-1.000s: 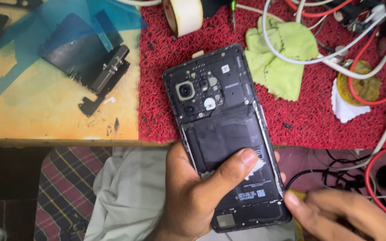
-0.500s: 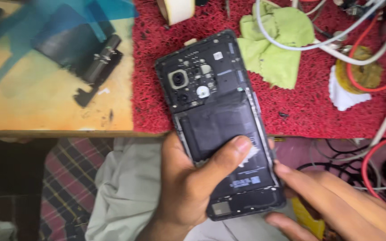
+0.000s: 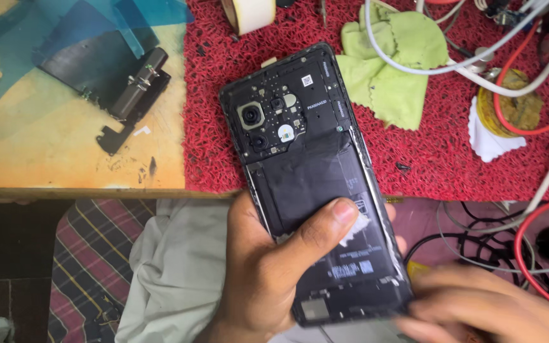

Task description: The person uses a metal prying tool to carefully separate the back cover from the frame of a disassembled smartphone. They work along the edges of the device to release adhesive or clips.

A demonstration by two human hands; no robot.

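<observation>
The left hand (image 3: 268, 279) has its fingers wrapped around the opened phone (image 3: 316, 184), thumb across the battery, held at the near edge of the surface (image 3: 65, 140). The right hand (image 3: 478, 311) is blurred at the phone's near right corner; its grip cannot be told. A green cloth (image 3: 389, 63) lies farther right.

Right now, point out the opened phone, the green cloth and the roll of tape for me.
opened phone (image 3: 287, 121), head view, on its camera module plate.
green cloth (image 3: 392, 70), head view, on the middle fold, between the white cables.
roll of tape (image 3: 249, 13), head view, on its pale outer side.
</observation>
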